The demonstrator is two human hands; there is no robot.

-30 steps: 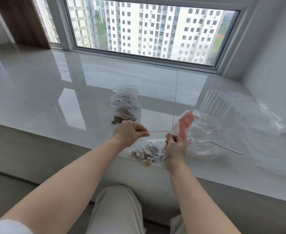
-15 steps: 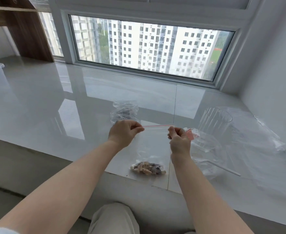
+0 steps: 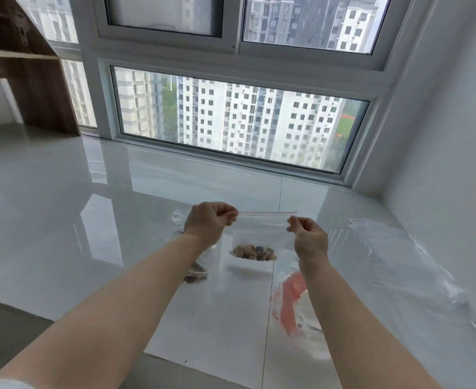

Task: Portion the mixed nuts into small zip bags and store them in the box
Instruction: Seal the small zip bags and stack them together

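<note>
I hold a small clear zip bag (image 3: 259,231) up in the air by its red-lined top edge. My left hand (image 3: 208,223) pinches the left corner and my right hand (image 3: 307,237) pinches the right corner. A small heap of mixed nuts (image 3: 255,253) hangs in the bag's bottom. Behind my left wrist, other filled bags (image 3: 194,273) lie on the white sill, mostly hidden. A large bag with a red patch (image 3: 291,301) lies under my right forearm.
Crumpled clear plastic (image 3: 393,265) spreads over the right side of the glossy white sill (image 3: 91,220), next to the white wall. A window runs along the back. A wooden shelf unit (image 3: 34,80) stands at far left. The sill's front edge is near my elbows.
Both hands have lifted the bag of nuts off the sill and pulled its top edge taut. The camera has tilted up, showing more window.
</note>
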